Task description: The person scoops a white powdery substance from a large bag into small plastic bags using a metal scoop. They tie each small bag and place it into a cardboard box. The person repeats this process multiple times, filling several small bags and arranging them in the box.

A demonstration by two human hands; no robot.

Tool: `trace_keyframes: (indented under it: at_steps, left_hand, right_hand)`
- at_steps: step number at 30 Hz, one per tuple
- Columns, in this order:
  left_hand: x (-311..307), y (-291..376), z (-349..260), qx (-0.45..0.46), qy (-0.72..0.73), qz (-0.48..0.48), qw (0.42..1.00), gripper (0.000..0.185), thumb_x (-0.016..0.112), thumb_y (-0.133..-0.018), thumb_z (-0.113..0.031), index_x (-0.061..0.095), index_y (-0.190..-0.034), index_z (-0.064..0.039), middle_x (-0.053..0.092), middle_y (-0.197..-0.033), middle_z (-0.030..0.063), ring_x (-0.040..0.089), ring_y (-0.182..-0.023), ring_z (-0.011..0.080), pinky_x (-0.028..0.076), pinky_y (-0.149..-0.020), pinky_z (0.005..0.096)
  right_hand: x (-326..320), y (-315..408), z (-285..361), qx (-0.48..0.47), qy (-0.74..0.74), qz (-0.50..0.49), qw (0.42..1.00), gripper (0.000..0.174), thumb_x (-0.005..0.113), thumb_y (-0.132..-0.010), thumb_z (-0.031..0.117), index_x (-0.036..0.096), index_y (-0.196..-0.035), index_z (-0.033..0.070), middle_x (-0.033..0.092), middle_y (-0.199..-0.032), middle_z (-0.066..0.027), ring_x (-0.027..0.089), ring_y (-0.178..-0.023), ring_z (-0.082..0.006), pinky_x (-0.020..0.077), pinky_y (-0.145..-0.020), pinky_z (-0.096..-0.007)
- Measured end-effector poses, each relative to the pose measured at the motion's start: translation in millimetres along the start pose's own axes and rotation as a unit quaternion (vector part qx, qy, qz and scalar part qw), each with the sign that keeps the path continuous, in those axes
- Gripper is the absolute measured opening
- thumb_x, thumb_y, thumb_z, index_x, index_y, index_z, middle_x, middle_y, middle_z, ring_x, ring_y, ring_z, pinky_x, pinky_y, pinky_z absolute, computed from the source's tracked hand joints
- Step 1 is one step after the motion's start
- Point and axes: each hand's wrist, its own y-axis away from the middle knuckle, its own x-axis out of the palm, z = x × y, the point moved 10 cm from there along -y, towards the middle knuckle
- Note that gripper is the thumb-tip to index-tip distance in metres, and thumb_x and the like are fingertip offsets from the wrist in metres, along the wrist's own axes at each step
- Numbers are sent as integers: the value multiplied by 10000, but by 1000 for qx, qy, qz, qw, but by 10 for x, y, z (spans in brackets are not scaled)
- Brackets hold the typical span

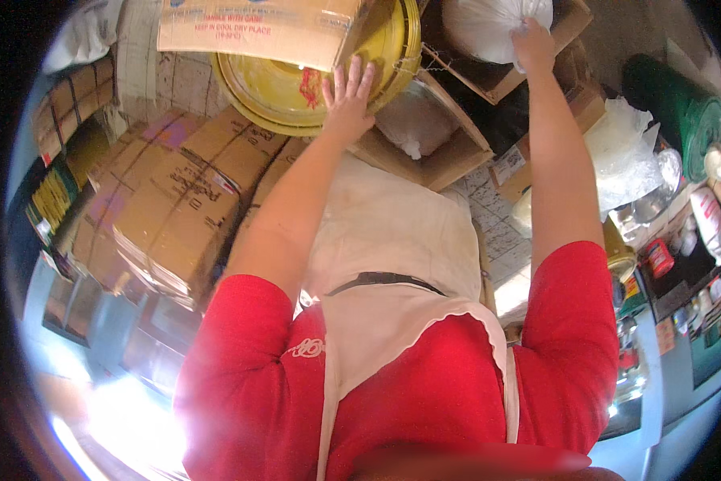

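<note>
My right hand [533,45] grips the gathered top of a translucent white plastic bag [486,27]. That bag is over an open cardboard box [568,24] at the upper right. With fingers spread, my left hand [349,99] lies against the yellow round plastic lid [258,99], close to the corner of a printed carton [258,30]. The carton sits on the lid and hides part of it. Red strands [311,87] show on the lid beside my left fingers. Whether those fingers touch the carton is hard to tell.
Below the lid, another open cardboard box [456,165] contains a tied plastic bag [417,120]. Strapped flattened cartons [174,198] are stacked at the left. Clear plastic wrapping [622,162] and a green container [703,138] stand at the right. Tiled floor [495,204] shows between boxes.
</note>
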Motion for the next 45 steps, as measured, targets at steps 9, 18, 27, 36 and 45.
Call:
trace_keyframes:
  at_steps: [9, 18, 27, 36, 45]
  left_hand:
    - [-55, 75, -27, 5, -14, -82, 997, 1232, 857, -736, -188, 87, -1689, -314, 43, -1768, 61, -10, -1617, 382, 94, -1257, 635]
    - [-26, 527, -133, -21, 60, -276, 959, 841, 800, -784, -156, 483, -1551, -297, 301, -1697, 73, 183, -1576, 417, 207, -1255, 593]
    - [1678, 1992, -372, -207, 142, -93, 963, 686, 768, -854, -184, 510, -1484, -268, 202, -1727, 36, 275, -1534, 439, 259, -1206, 682]
    - [1553, 2197, -590, -180, 273, -151, 933, 774, 744, -806, -100, 457, -1523, -147, 253, -1700, 167, 244, -1548, 454, 317, -1216, 590]
    - [2122, 2705, -1390, -129, 506, -30, 853, 595, 679, -892, -97, 552, -1473, -114, 470, -1558, 162, 452, -1418, 421, 413, -1170, 468]
  right_hand:
    - [802, 2484, 1119, -314, -248, 180, 899, 302, 701, -828, 106, 719, -1129, 131, 714, -1075, -160, 666, -1061, -379, 544, -914, -509]
    - [2555, 3461, 1199, -300, 40, 360, 883, 404, 618, -950, 113, 666, -1349, 162, 563, -1440, -223, 632, -1237, -403, 553, -1012, -502]
    - [1798, 3331, 1288, -255, -214, 294, 896, 160, 719, -796, 141, 724, -938, 67, 716, -1055, -210, 679, -1019, -427, 557, -856, -483]
    - [255, 3781, 759, 9, -508, 338, 793, 165, 622, -751, 27, 668, -907, 55, 601, -922, -7, 560, -831, -133, 445, -701, -263]
    - [-730, 3719, 445, -14, -549, 358, 756, 223, 590, -776, -83, 529, -905, 88, 572, -975, -66, 537, -855, -145, 479, -716, -291]
